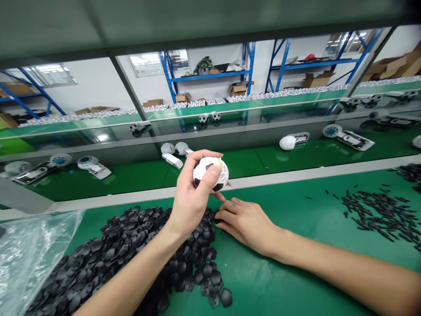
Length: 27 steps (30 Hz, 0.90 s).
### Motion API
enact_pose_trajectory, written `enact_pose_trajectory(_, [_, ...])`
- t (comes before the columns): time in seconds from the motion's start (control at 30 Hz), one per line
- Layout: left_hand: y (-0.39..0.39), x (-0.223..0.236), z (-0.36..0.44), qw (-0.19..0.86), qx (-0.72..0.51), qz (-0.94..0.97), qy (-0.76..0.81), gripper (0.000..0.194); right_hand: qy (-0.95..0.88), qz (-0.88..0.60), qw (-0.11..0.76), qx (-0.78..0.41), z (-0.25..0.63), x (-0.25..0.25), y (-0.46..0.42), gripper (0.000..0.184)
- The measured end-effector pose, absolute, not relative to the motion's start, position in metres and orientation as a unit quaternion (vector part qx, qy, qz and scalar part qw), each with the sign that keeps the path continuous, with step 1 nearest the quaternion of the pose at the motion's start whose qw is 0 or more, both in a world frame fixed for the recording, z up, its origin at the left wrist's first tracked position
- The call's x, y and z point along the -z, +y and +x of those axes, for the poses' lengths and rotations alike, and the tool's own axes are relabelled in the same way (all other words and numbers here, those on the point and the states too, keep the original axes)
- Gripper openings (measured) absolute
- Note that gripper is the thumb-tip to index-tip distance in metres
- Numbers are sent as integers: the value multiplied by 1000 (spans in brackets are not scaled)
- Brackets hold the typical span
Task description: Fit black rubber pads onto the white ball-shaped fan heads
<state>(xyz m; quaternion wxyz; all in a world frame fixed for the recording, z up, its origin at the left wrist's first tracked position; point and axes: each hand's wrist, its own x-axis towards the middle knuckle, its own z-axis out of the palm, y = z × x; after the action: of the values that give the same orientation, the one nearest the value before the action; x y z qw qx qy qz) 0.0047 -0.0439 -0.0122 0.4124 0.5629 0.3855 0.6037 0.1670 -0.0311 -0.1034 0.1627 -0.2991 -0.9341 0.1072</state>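
Observation:
My left hand is closed around a small white soccer ball shell with black patches, raised above the bench edge. The thumb lies across its near face, and the shell's right side shows white ribbed plastic. Lower and to the right, my right hand reaches the edge of a heap of black pentagon pieces. Its fingers are curled down at the heap, and the fingertips are partly hidden, so whether they grip a piece does not show.
Slim black strips lie scattered on the green bench at right. A clear plastic bag rests at left. Beyond a pale rail, white device parts sit on a green conveyor. Blue shelves stand behind.

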Motion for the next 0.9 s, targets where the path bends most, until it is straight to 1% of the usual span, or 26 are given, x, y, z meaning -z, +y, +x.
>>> enact_pose_trajectory(0.1, [-43,12,4,499,-572,517,396,29,-950,-280,126,-56,164,99,-34,12])
enact_pose_trajectory(0.23, [-38,13,2,597,-543,422,413,36,-957,-272,100,-21,164,92,-38,21])
enact_pose_trajectory(0.37, [-30,4,-5,650,-506,334,459,29,-945,-310,100,-27,166,89,-33,14])
enact_pose_trajectory(0.57, [-25,-11,-23,667,-445,290,523,31,-919,-357,132,-106,174,85,-19,11])
enact_pose_trajectory(0.73, [-15,-13,-43,661,-408,300,553,42,-900,-367,159,-173,181,80,-12,13])
enact_pose_trajectory(0.9, [-5,-12,-65,655,-376,313,576,34,-881,-374,189,-220,182,77,-10,15])
